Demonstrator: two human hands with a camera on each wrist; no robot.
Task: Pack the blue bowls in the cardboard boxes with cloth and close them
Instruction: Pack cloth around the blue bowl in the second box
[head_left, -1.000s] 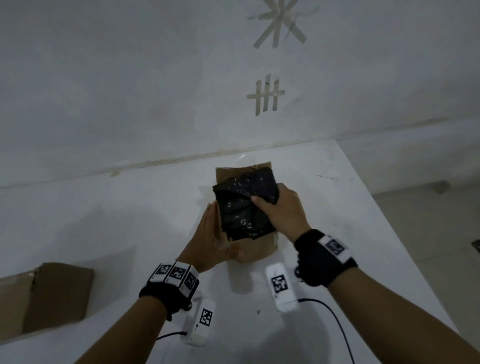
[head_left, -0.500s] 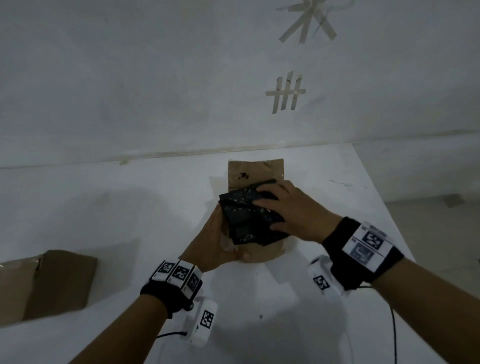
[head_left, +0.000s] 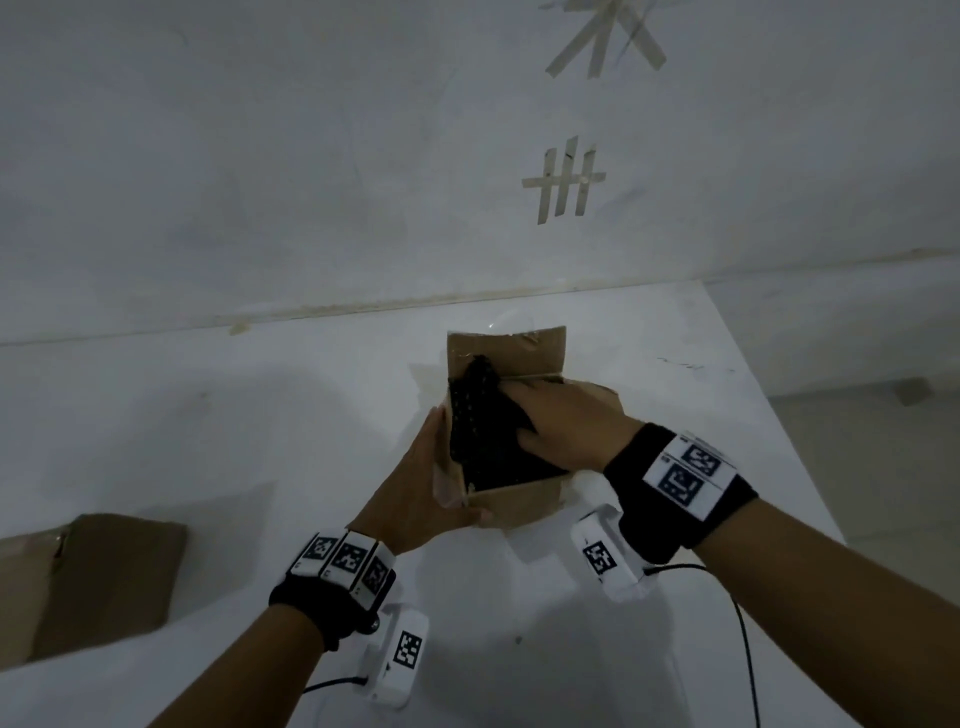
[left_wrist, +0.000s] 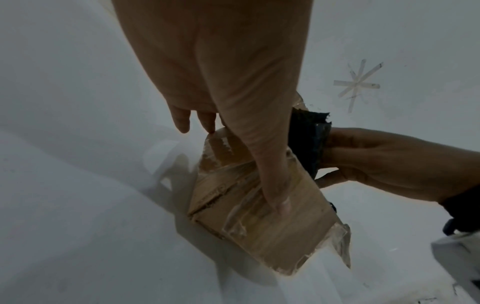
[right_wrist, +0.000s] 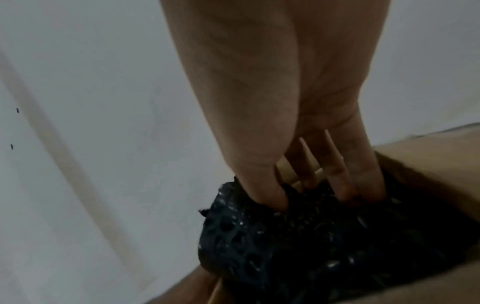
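Note:
An open brown cardboard box stands mid-table, its far flap upright. Black sparkly cloth fills its mouth, with one corner poking up at the far side. My right hand lies over the cloth and pushes it down; in the right wrist view its fingertips sink into the cloth. My left hand braces the box's left side with straight fingers, and its thumb lies along the taped front face. No blue bowl shows.
A second cardboard box lies at the table's left edge. The white table meets a wall at the back and ends at the right, with floor beyond. Cables run from both wrist cameras.
My right hand has slid from the cloth's near right corner across its top, and the cloth has sunk deeper into the box. The left hand has kept its place.

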